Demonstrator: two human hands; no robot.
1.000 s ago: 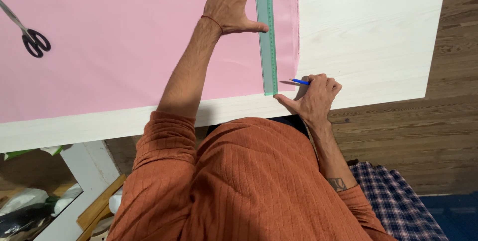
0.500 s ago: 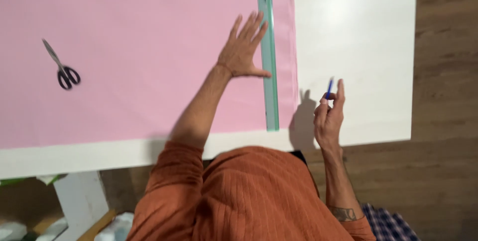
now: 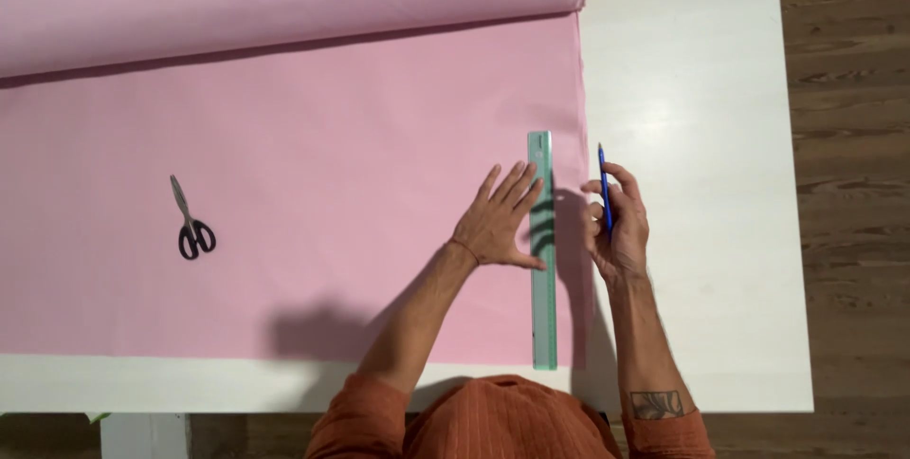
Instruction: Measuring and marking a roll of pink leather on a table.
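near edge: orange ribbed sleeves at the bottom of the view, both forearms reach away over the white rectangular surface.
ruler: long translucent green plastic ruler, lies flat on the pink cloth, long axis runs near to far, near end at the cloth's near hem, far end past the fingertips.
ruler vs cloth edge: just inside the cloth's right edge and parallel to it.
left hand: left hand, grip released, palm flat on the cloth, fingers spread, fingertips and thumb touching the ruler's left side at about mid-length, pinning it.
right hand: right hand, grip clenched around a slim blue pen, raised just right of the ruler over the cloth's right edge; pen contact with cloth cannot be told.
pen axis: near to far, tip pointing far, roughly parallel to the ruler.
key relation: ruler sits between the two hands; its right edge faces the pen hand and is free along its length; pen hand is the nearer one to that edge.
cloth: flat pink woven fabric sheet, covers the left and middle of the surface.
scissors: black-handled steel scissors, closed, on the cloth well apart to the left of both hands.
far: rolled pink fabric bolt lying left to right along the far side.
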